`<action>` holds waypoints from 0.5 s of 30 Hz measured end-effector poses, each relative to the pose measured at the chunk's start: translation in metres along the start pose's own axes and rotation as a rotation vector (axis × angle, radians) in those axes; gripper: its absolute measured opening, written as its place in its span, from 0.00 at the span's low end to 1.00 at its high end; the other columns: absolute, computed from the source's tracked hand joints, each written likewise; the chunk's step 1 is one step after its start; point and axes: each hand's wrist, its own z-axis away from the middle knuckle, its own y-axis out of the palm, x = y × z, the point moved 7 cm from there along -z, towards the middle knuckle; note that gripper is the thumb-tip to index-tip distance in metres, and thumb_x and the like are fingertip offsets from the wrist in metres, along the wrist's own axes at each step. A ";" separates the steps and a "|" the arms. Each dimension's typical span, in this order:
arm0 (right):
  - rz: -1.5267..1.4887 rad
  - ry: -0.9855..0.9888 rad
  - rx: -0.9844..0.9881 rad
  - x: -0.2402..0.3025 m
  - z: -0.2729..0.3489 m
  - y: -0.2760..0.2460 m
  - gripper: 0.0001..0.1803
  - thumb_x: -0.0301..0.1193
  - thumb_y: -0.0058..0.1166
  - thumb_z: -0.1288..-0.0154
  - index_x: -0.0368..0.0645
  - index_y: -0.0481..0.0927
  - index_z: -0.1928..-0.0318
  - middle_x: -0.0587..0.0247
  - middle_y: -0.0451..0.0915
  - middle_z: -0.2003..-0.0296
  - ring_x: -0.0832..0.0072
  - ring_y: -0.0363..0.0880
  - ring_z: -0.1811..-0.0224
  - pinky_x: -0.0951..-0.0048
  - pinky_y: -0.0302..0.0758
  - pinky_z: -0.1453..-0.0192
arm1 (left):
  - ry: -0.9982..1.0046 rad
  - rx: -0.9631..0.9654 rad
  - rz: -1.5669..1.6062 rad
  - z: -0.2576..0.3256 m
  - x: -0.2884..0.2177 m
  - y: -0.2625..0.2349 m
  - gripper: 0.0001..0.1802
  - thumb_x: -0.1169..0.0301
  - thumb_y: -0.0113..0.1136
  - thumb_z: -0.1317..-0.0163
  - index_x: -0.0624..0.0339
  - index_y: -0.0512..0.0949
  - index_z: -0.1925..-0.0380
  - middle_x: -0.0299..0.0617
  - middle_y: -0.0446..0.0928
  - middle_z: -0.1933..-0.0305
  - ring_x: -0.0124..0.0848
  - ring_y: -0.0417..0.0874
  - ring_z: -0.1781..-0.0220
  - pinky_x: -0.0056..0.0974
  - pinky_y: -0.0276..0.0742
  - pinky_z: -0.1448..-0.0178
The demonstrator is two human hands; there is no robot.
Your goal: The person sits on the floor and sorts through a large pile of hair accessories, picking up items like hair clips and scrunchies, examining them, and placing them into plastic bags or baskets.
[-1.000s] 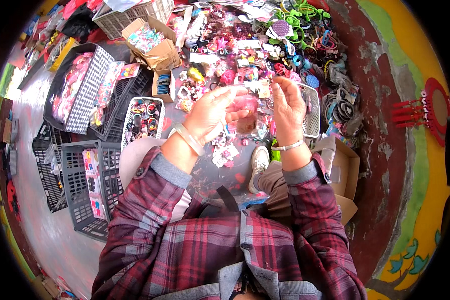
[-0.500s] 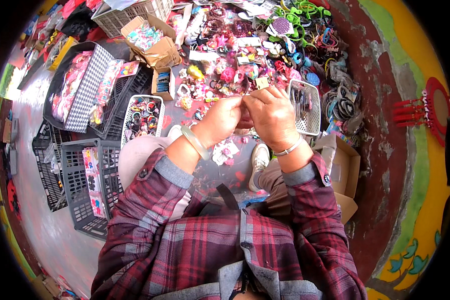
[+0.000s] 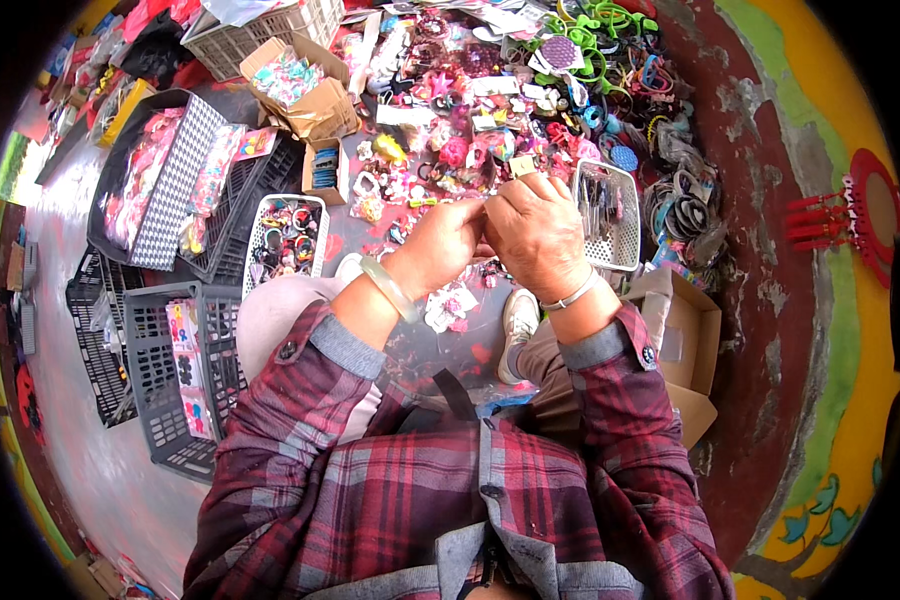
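My left hand (image 3: 438, 240) and my right hand (image 3: 537, 232) meet in front of me, fingers bent and pressed together. Whatever they pinch is hidden behind the fingers and too small to name. Beyond them spreads a heap of hair accessories (image 3: 454, 152) in pink, red and white. A white basket (image 3: 634, 215) with dark thin pieces stands just right of my right hand. To the left of my left hand is another white basket (image 3: 320, 240) full of small coloured hair ties. Below the hands, a white card with a pink ornament (image 3: 452, 308) lies on the floor.
Green headbands (image 3: 595, 60) pile up at the back right. An opened cardboard box (image 3: 695, 335) sits by my right forearm. On the left stand a grey plastic crate (image 3: 165, 370), a black checked box (image 3: 178, 190) and a carton of wrapped pieces (image 3: 330, 110).
Both hands stay together in nearly the same place. My right hand has turned slightly and shifted a little to the left.
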 end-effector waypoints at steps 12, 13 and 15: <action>-0.366 0.496 -0.259 -0.066 0.010 -0.029 0.03 0.22 0.56 0.54 0.42 0.76 0.76 0.63 0.76 0.76 0.65 0.75 0.70 0.68 0.72 0.66 | -0.065 0.028 0.182 0.005 -0.004 -0.008 0.16 0.74 0.38 0.34 0.70 0.66 0.50 0.53 0.73 0.51 0.42 0.76 0.48 0.40 0.73 0.44; -0.318 0.411 -0.258 -0.057 0.007 -0.031 0.03 0.22 0.56 0.54 0.43 0.76 0.76 0.63 0.76 0.76 0.65 0.75 0.71 0.68 0.71 0.66 | -0.037 0.029 0.203 0.005 -0.008 -0.008 0.16 0.73 0.39 0.34 0.70 0.66 0.50 0.53 0.72 0.50 0.42 0.75 0.47 0.40 0.73 0.43; -0.275 0.183 -0.199 -0.035 0.001 -0.027 0.03 0.24 0.56 0.54 0.44 0.77 0.75 0.65 0.76 0.75 0.68 0.75 0.71 0.68 0.70 0.65 | -0.052 0.008 0.263 0.006 -0.010 -0.008 0.15 0.74 0.39 0.34 0.70 0.67 0.51 0.50 0.74 0.53 0.38 0.77 0.51 0.40 0.74 0.45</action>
